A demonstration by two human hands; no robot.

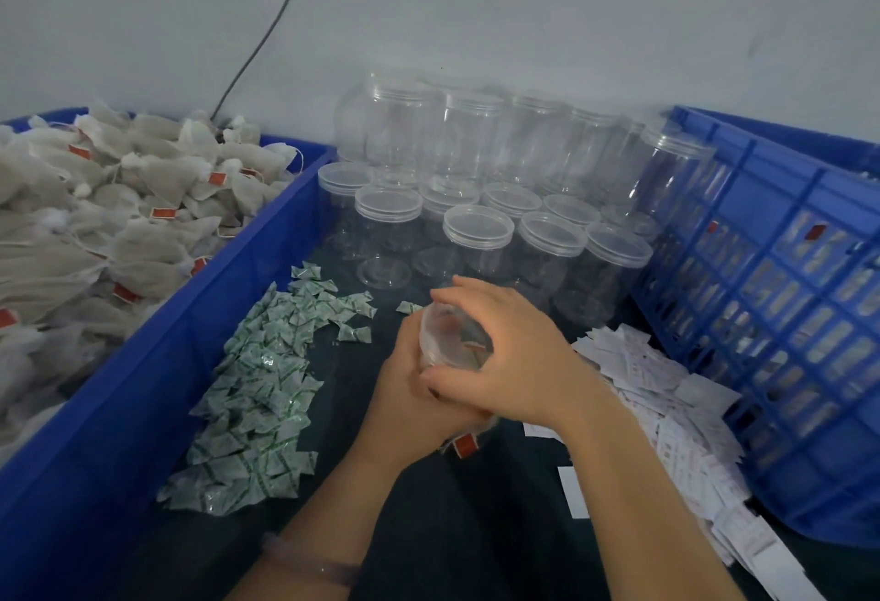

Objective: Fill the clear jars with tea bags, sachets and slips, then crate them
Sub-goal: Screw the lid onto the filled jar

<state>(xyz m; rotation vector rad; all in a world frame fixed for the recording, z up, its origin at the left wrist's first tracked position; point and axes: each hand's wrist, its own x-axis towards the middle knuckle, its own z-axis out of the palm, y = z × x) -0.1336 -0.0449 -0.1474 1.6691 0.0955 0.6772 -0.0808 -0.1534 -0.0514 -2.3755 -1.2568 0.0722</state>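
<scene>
A clear jar [452,338] is held tilted between both hands over the dark table [452,529]. My left hand [409,405] grips its body from below. My right hand [519,353] curls over its mouth and side. Tea bags with red tags show through the jar's lower end [464,445]. Green-printed sachets [257,400] lie in a heap to the left of my hands. White paper slips [666,410] are piled to the right. Empty clear jars [481,229] stand in rows behind, several more stacked upside down on top.
A solid blue bin [157,362] at the left holds a heap of tea bags [95,219]. A blue slatted crate [785,314] at the right contains filled jars seen through its wall. A dark cable [266,38] runs down the grey wall.
</scene>
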